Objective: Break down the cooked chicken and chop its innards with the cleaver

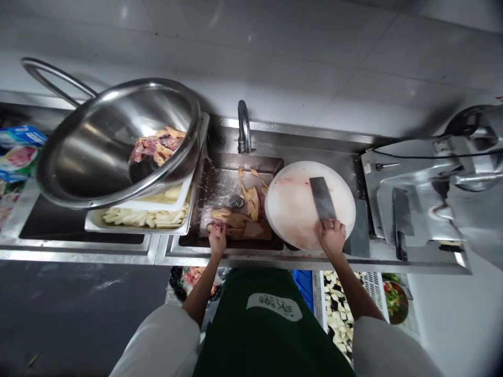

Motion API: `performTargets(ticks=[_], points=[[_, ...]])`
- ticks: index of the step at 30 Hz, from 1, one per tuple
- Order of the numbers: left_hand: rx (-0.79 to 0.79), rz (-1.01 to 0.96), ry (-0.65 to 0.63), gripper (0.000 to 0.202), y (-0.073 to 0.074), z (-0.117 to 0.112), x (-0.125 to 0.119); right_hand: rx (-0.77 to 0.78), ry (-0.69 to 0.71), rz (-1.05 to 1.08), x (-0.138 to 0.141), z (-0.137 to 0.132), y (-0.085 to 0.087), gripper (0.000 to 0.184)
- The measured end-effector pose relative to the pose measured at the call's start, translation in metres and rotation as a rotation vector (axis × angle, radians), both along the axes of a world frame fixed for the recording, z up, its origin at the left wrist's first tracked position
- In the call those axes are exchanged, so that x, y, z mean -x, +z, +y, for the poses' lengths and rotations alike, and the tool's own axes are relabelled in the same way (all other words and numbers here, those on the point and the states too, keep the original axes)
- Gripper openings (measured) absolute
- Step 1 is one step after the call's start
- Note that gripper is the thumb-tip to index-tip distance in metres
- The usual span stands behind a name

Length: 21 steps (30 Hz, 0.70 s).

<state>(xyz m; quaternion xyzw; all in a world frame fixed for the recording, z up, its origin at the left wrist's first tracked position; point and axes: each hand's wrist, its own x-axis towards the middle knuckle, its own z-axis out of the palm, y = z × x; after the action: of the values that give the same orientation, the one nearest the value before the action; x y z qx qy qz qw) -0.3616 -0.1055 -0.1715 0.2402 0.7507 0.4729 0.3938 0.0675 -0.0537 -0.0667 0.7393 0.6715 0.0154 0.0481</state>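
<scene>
In the head view, my right hand (332,236) is closed round the handle of a cleaver (322,196), whose dark, broad blade lies over the round white cutting board (291,209). Faint red stains mark the board. At the front of the sink, my left hand (217,240) is closed on a piece of raw poultry (217,225). More yellow-skinned raw poultry (251,199) lies in the sink basin (214,175), to the left of the board. My fingers partly hide the held piece, so its full shape cannot be made out.
A tilted steel bowl (98,141) with chopped meat (161,145) rests over trays of pale cut strips (147,217) on the left. Behind the sink rises a faucet (244,128). On the right, a second cleaver (401,214) lies on a slicing machine (432,173).
</scene>
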Motion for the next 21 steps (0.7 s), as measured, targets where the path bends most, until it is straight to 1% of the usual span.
performTargets(ticks=[2, 4, 6, 7, 8, 10, 12, 13, 15, 17, 18, 19, 21], points=[[-0.020, 0.129, -0.001, 0.018, 0.000, -0.001, 0.001, 0.011, 0.092, 0.091, 0.013, 0.016, 0.006, 0.038], [-0.029, 0.151, -0.010, 0.024, 0.000, 0.000, 0.001, 0.031, 0.208, 0.226, 0.037, 0.040, 0.010, 0.039], [-0.018, 0.132, -0.020, 0.028, 0.000, 0.000, 0.000, 0.034, 0.321, 0.385, 0.073, 0.072, 0.011, 0.038], [-0.010, 0.120, -0.018, 0.028, 0.000, 0.001, -0.002, 0.007, 0.362, 0.457, 0.093, 0.090, 0.012, 0.035], [-0.006, 0.109, -0.010, 0.027, -0.001, 0.000, -0.003, -0.027, 0.380, 0.515, 0.114, 0.109, 0.012, 0.031], [-0.016, 0.083, -0.009, 0.029, -0.004, -0.002, -0.008, -0.043, 0.408, 0.629, 0.154, 0.146, 0.013, 0.025], [-0.047, 0.045, -0.045, 0.032, -0.010, -0.008, -0.013, -0.026, 0.367, 0.780, 0.190, 0.179, 0.014, 0.021], [-0.060, 0.024, -0.066, 0.033, -0.013, -0.012, -0.015, -0.014, 0.331, 0.888, 0.205, 0.192, 0.016, 0.020], [-0.073, -0.019, -0.074, 0.033, -0.020, -0.020, -0.019, 0.035, 0.242, 1.140, 0.228, 0.209, 0.020, 0.024], [-0.067, -0.049, -0.049, 0.033, -0.028, -0.030, -0.020, 0.107, 0.159, 1.356, 0.245, 0.215, 0.027, 0.034], [-0.060, -0.059, -0.045, 0.034, -0.031, -0.035, -0.021, 0.153, 0.133, 1.421, 0.252, 0.216, 0.030, 0.038], [-0.053, -0.065, -0.052, 0.034, -0.035, -0.040, -0.020, 0.198, 0.123, 1.453, 0.257, 0.215, 0.034, 0.039], [-0.040, -0.068, -0.090, 0.034, -0.042, -0.048, -0.018, 0.277, 0.139, 1.453, 0.267, 0.210, 0.040, 0.041]])
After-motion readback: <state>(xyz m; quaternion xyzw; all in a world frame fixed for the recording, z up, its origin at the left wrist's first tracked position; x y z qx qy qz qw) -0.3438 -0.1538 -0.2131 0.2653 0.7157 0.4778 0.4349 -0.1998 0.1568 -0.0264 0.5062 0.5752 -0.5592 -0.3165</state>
